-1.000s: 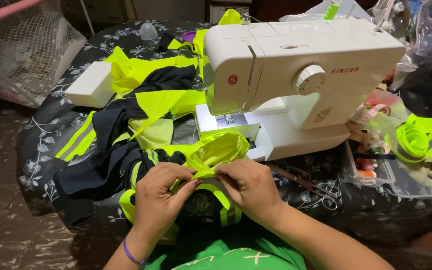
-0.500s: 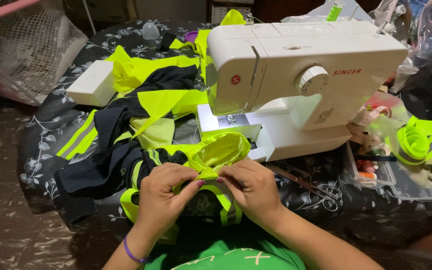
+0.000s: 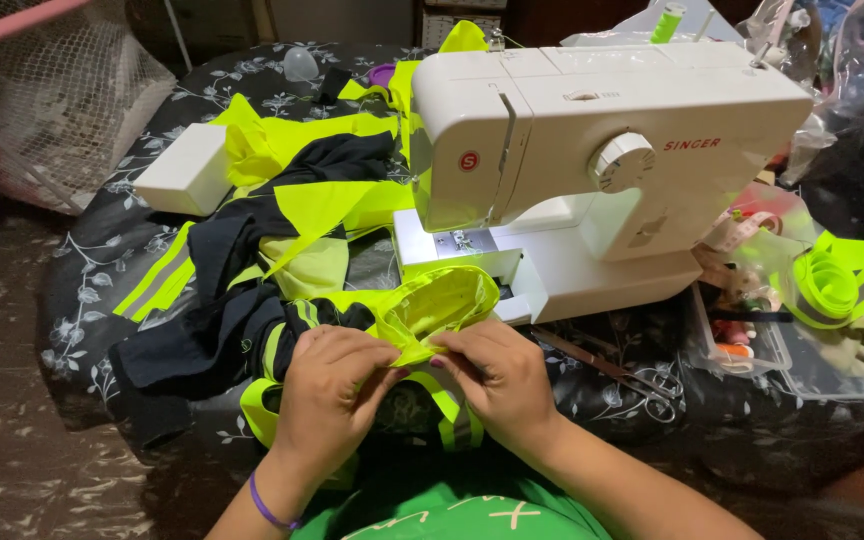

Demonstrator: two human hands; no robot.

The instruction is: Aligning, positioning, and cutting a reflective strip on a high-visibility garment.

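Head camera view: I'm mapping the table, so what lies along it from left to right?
White box → black and yellow fabric pile → white sewing machine → clear plastic tray → roll of yellow reflective tape.

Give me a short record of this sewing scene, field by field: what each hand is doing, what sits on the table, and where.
left hand: pinching the neon yellow fabric piece, fingers close to the other hand's
right hand: pinching the same piece from the other side
sewing machine: white, upright, just behind the hands
fabric pile: black and neon yellow, left of the machine
white box: at the pile's far left edge
scissors: lying right of the hands
tape roll: neon yellow, far right
table cover: dark with a pale flower print
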